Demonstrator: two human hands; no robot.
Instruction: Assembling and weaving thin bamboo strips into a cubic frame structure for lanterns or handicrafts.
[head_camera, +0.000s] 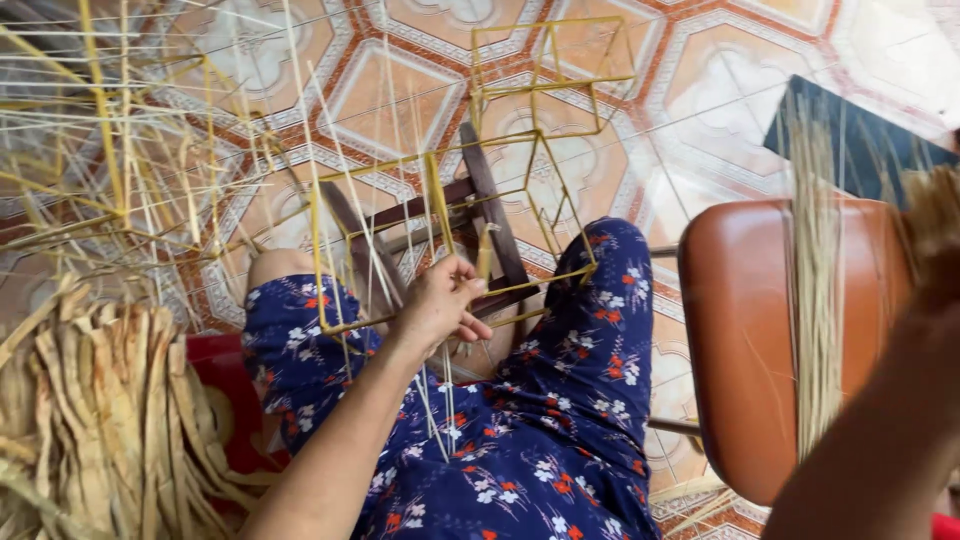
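Yellow wire frame (450, 240) tilted, long axis up-right; left hand (440, 305) grips lower rail.

Floor (700, 130): glazed tiles, cream and peach panels with orange-red and white ornamental borders, covering all open ground. Bright daylight reflects off the tiles at far right. Chair (740, 330): orange-brown seat, right of centre, near side. Dark board (860, 130): lies on the floor beyond the chair, far right. Red stool (225, 370): partly visible at near left. Walls and windows: not in view.
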